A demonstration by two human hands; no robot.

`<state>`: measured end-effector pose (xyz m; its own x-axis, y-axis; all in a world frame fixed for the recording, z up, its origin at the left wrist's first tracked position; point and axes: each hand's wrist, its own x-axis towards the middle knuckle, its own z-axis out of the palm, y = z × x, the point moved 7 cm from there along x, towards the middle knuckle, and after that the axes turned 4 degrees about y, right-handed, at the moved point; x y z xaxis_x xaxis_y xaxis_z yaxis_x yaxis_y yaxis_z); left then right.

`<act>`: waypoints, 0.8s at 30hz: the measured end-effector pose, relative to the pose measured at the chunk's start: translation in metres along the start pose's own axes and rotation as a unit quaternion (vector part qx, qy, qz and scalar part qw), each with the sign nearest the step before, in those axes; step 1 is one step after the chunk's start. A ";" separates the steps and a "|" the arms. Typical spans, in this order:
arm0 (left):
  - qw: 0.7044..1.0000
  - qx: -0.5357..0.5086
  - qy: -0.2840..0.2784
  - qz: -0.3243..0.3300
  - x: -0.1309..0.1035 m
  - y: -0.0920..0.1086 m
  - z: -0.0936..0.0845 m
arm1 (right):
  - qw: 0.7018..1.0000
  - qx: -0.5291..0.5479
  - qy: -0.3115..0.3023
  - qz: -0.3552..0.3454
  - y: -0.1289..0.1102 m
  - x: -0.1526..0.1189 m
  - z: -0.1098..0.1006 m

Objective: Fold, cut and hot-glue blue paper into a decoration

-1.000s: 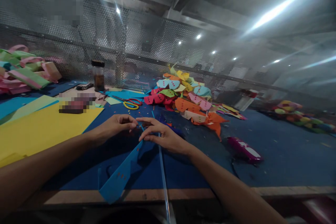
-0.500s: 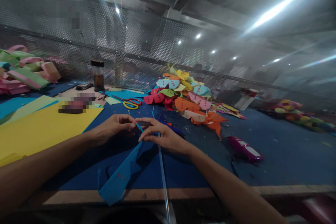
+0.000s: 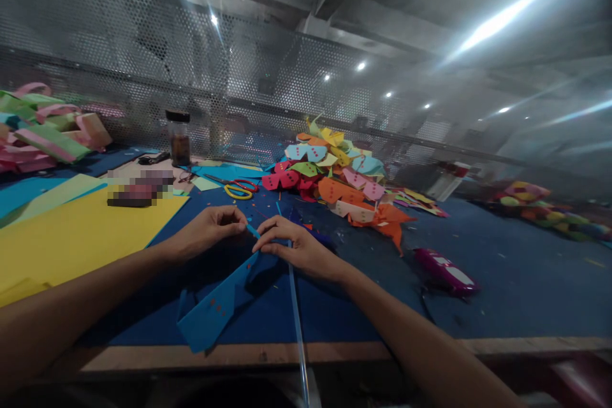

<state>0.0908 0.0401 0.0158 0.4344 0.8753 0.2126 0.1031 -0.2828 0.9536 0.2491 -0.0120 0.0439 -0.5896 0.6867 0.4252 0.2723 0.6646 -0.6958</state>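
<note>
A blue folded paper piece (image 3: 210, 315) with small orange-red dots hangs toward me over the blue table top, its narrow end between my hands. My left hand (image 3: 210, 234) pinches the tip of that strip between thumb and fingers. Just to its right, my right hand (image 3: 289, 243) grips the same strip a little lower, fingers bent round it. A thin clear rod (image 3: 296, 312) runs beneath my right hand and past the table's front edge. What lies inside the pinched tip is hidden by my fingers.
Scissors (image 3: 239, 189) lie beyond my hands. A heap of dotted coloured paper shapes (image 3: 344, 185) rises behind to the right, near a purple glue gun (image 3: 447, 273). At left are yellow sheets (image 3: 86, 236) and a dark-lidded jar (image 3: 179, 140). A perforated metal screen (image 3: 268, 76) stands behind.
The wide end of the blue paper has swung up slightly and to the left. My right hand's fingers have drawn back from the left fingertips and closed lower on the strip.
</note>
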 end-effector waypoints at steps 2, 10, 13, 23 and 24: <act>1.000 0.008 0.008 0.006 0.001 -0.001 -0.001 | 1.000 0.004 0.011 -0.001 0.000 0.001 0.000; 0.990 -0.031 0.128 -0.042 0.005 -0.005 -0.030 | 0.989 -0.026 0.145 0.029 0.011 0.001 -0.024; 0.976 -0.083 0.191 -0.066 0.001 -0.004 -0.044 | 0.977 -0.045 0.198 0.059 0.021 -0.001 -0.036; 0.970 -0.165 0.156 -0.086 -0.002 -0.001 -0.037 | 0.950 -0.068 0.288 0.102 0.043 -0.007 -0.060; 0.971 -0.169 0.148 -0.082 -0.001 -0.001 -0.035 | 0.948 -0.073 0.293 0.099 0.044 -0.007 -0.062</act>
<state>0.0585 0.0531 0.0219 0.1550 0.9863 0.0563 -0.1721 -0.0292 0.9846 0.3120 0.0304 0.0464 -0.0032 0.8200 0.5724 0.4613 0.5090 -0.7267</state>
